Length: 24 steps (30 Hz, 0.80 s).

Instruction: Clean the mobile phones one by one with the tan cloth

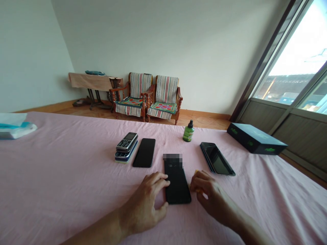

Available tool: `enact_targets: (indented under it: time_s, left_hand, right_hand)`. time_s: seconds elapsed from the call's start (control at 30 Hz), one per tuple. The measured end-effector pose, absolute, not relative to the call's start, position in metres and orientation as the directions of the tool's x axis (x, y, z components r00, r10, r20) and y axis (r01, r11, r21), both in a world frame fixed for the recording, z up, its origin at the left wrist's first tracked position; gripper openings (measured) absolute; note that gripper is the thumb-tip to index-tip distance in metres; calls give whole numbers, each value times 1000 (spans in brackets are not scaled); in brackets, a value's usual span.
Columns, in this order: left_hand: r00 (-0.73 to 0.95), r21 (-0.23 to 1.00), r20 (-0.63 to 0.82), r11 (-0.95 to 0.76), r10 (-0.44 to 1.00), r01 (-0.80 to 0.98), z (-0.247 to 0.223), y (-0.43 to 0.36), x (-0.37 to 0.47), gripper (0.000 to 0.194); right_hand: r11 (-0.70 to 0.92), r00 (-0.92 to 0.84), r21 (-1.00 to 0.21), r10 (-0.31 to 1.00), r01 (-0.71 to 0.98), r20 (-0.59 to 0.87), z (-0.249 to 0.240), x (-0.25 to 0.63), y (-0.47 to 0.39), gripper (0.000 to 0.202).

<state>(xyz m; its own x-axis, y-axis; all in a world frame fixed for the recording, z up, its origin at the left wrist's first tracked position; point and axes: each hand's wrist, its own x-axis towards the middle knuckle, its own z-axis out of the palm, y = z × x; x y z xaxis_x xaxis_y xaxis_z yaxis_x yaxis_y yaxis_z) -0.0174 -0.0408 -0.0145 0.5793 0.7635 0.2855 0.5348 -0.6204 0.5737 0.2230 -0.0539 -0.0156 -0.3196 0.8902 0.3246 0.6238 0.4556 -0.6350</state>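
Observation:
A black smartphone (177, 187) lies on the pink cloth in front of me, a blurred patch covering its top end. Along its left edge rests my left hand (148, 200), open, with fingertips on the edge and the thumb apart near the lower left corner. My right hand (205, 187) is closed beside the phone's right edge. Bits of something yellow (196, 172) show at its fingers; most of it is hidden, so its kind is unclear. Another black phone (144, 153) lies farther up on the left, next to a stack of keypad phones (127, 146).
Several flat dark phones (218, 160) are stacked on the right. Behind them stand a green spray bottle (188, 132) and a black box (255, 137). A tissue pack (17, 131) lies far left on the pink cloth (63, 177). Two chairs (153, 98) stand beyond.

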Motion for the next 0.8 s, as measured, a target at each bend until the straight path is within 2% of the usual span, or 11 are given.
enact_targets:
  time_s: [0.17,0.3,0.43,0.5,0.67,0.8]
  left_hand:
    - [564,611,240,-575,790,544,-12,-42,-14,49]
    - [533,620,263,-564,804,545,-16,-42,-11,48]
    - [516,609,257,-552,817,570,-20,-42,-9,49]
    - [512,610,260,-550,819,570,-21,-42,-9,53]
    - [497,645,271,-539,824,541,-19,-41,-9,52]
    - [479,678,273,-520,834,520,-11,-42,-7,50]
  right_hand:
    - [338,-170,-827,941,450,292,-28,214,-47,27]
    - [268,-108,-892,963,363,245,-30,204,-49,24]
    - [206,-41,-964,979,169,202,-25,202,-48,12]
    - [147,-16,-987,989,65,147,-22,203,-48,6]
    - [-9,-4,-994,1000,-110,-9,-18,208,-49,19]
    - [-8,-26,-967,1000,-255,-2,-20,210,-51,21]
